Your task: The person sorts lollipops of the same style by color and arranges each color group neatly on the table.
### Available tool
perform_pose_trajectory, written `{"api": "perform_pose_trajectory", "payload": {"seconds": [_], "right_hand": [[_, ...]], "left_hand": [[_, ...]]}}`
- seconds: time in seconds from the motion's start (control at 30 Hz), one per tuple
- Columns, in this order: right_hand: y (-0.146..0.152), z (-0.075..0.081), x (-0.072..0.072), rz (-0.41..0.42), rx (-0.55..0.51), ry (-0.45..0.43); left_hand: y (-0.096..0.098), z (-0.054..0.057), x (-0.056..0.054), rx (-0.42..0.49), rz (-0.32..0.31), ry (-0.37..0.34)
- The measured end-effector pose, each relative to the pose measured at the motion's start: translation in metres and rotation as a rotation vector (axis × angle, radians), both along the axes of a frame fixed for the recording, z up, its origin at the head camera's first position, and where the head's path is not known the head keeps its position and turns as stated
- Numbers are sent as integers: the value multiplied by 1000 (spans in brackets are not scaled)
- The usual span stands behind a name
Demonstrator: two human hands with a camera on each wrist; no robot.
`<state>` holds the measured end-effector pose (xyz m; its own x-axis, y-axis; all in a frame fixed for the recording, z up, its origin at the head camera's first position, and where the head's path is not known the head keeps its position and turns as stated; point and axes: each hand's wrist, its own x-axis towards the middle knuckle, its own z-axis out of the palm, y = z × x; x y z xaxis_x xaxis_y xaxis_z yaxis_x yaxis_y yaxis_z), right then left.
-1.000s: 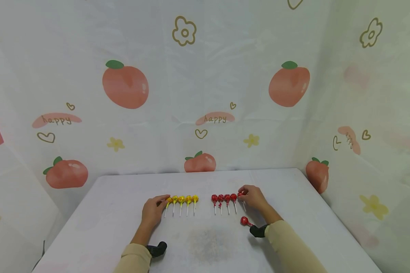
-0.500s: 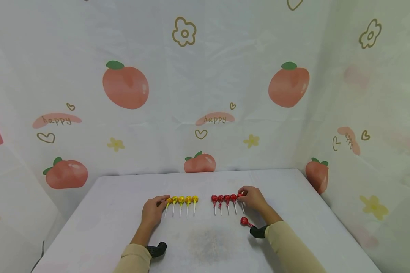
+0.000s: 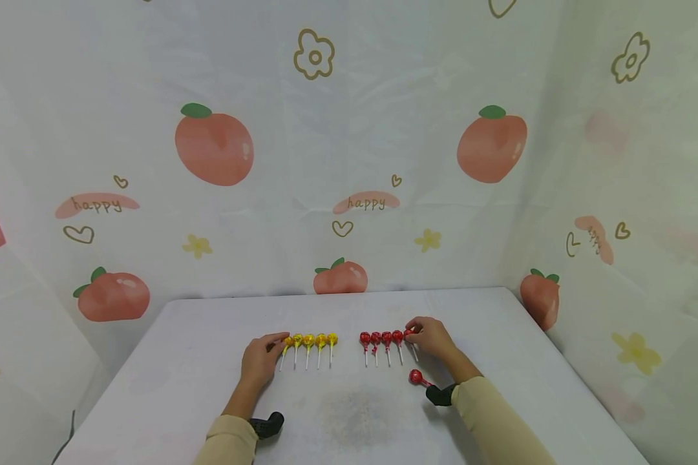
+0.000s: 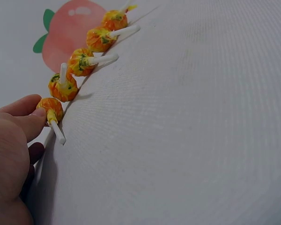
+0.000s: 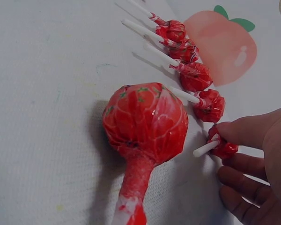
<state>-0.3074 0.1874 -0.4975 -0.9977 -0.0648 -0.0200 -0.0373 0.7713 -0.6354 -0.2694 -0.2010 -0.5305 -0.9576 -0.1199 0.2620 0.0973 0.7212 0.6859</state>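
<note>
Several yellow-orange lollipops (image 3: 309, 340) lie in a row left of centre, sticks toward me. My left hand (image 3: 259, 359) pinches the wrapped head of the leftmost yellow lollipop (image 4: 50, 110) between thumb and index finger. To the right, several red lollipops (image 3: 386, 338) form a matching row. My right hand (image 3: 433, 336) holds the head of the rightmost red lollipop (image 5: 222, 143) with thumb and fingers, partly covering it. One more red lollipop (image 3: 416, 376) lies nearer me, beside the right wrist; it looms large in the right wrist view, and its stick end is hidden in the head view.
The white table (image 3: 349, 413) has a greyish smudge at its front middle. A white curtain (image 3: 349, 129) printed with peaches stands behind and at the sides. Black wrist-worn devices (image 3: 267, 424) sit under both beige sleeves (image 3: 494, 413). A gap separates the two rows.
The rightmost red lollipop's stick has swung slightly with the right hand's small shift. The left hand and the other lollipops stay where they were.
</note>
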Motion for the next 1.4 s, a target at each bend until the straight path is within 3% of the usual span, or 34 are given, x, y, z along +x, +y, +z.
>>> {"api": "perform_pose_trajectory", "payload": {"seconds": [0.43, 0.77, 0.97, 1.4], "right_hand": [[3, 0, 0, -12, 0, 5], [9, 6, 20, -13, -37, 160], [7, 4, 41, 53, -75, 172], [21, -3, 73, 317, -62, 109]], "left_hand": [[0, -1, -1, 2, 2, -8], [0, 1, 0, 9, -6, -9], [0, 3, 2, 4, -14, -8], [0, 3, 1, -1, -17, -3]]}}
